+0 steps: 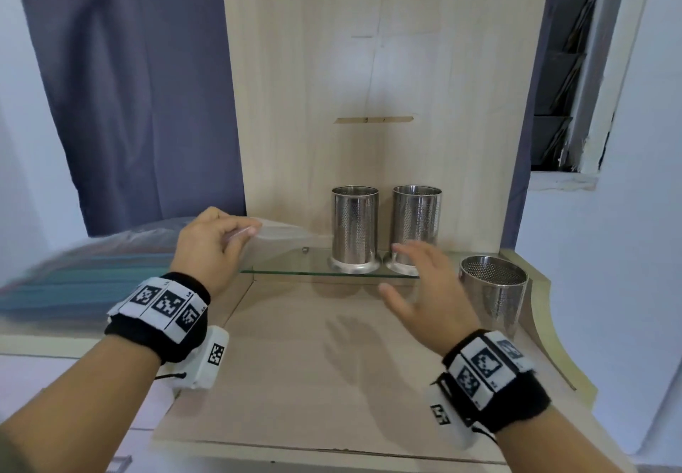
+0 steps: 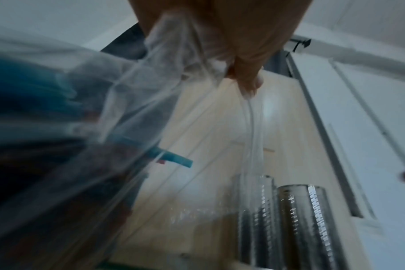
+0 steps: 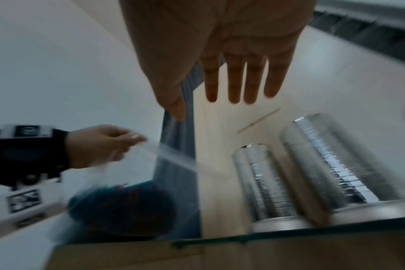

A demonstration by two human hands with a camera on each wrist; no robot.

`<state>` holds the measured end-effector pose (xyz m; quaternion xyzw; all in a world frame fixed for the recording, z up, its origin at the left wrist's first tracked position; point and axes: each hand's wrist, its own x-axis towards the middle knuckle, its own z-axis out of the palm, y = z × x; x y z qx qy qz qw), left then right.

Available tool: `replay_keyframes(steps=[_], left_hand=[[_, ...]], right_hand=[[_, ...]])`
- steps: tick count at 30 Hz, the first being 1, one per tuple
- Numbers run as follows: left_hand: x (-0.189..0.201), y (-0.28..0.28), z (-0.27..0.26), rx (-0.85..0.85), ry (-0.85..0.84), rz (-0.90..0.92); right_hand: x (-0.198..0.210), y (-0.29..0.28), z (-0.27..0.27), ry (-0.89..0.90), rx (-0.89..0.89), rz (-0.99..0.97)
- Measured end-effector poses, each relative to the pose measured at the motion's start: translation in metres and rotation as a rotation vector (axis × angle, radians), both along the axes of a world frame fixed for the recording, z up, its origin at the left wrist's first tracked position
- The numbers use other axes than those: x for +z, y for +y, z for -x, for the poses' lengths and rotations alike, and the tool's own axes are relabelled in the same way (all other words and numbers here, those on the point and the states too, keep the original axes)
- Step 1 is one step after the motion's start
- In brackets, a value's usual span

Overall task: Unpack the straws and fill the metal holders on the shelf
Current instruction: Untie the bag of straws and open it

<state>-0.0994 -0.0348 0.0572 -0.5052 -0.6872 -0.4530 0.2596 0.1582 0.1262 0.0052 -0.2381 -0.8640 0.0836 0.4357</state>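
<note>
— Around the work?
— Well, pale wood-grain back panel (image 1: 387, 66), purple-grey curtain (image 1: 140, 85) at left, louvred window (image 1: 568, 66) at right. Thin clear glass shelf (image 1: 288, 269) carrying two tall perforated steel cylinder holders (image 1: 355, 229) (image 1: 417, 227), upright, side by side; third perforated steel holder (image 1: 494, 295) lower right, on the wooden counter (image 1: 313, 362).
— Straws?
— Blurred bundle of blue and red plastic straws (image 1: 92, 280) inside a crinkly clear plastic bag (image 1: 280, 230), lying roughly level at left, ends towards the holders; one blue tip poking out in the left wrist view.
— Hands?
— Left hand (image 1: 210, 247) pinching the bag's open edge. Right hand (image 1: 424, 288) spread flat, fingers straight, empty, hovering before the right-hand shelf holder, partly covering its base.
</note>
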Motion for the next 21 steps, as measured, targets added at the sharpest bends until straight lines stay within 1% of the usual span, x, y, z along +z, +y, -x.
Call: replay_keyframes(steps=[1,3,5,7,9,11,13,17,19,21], left_hand=[[0.005,-0.001,-0.007,-0.038,-0.003,-0.026],[0.018,-0.002,-0.023,-0.110,0.007,-0.060],[0.030,-0.001,-0.040,-0.177,-0.012,-0.088],[0.043,0.002,-0.057,-0.287,-0.129,-0.108],[0.054,0.008,-0.073,-0.437,-0.282,-0.138],[0.064,0.014,-0.088,-0.558,-0.385,-0.181],[0.077,0.020,-0.100,-0.635,-0.444,-0.233],[0.101,0.029,-0.110,-0.782,-0.565,-0.325],[0.106,0.035,-0.107,-0.875,-0.666,-0.365],[0.105,0.040,-0.105,-0.987,-0.803,-0.400]], right_hand=[[0.004,-0.010,0.010,-0.045,0.103,0.011],[0.009,-0.026,0.032,-0.078,0.249,0.044],[0.013,-0.036,0.053,-0.040,0.315,0.145],[0.019,-0.042,0.068,0.115,0.328,0.242],[0.030,-0.043,0.076,0.267,0.297,0.319],[0.042,-0.044,0.076,0.311,0.248,0.379],[0.050,-0.044,0.073,0.328,0.232,0.349],[0.058,-0.047,0.066,0.405,0.258,0.189],[0.067,-0.043,0.060,0.479,0.232,0.147],[0.077,-0.035,0.052,0.478,0.160,0.101]])
